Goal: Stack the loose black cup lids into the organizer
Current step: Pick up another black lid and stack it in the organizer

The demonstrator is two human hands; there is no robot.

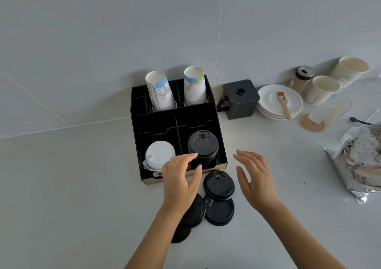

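A black organizer (214, 124) stands against the wall. Its front right compartment holds a stack of black lids (203, 145); the front left one holds a stack of white lids (158, 154). Several loose black lids lie on the counter in front of it: one near the organizer's front edge (219, 185), one below it (219, 212), and two more (195, 211) (181, 234) partly under my left forearm. My left hand (180, 181) hovers open just in front of the black stack, fingertips near it. My right hand (254, 176) hangs open to the right, holding nothing.
Two stacks of paper cups (159, 92) (194, 87) fill the organizer's back slots. To the right sit a black square container (240, 98), white saucers with a brush (280, 101), paper cups (322, 88), a glass (329, 112), a shaker jar (302, 79) and a foil bag (358, 159).
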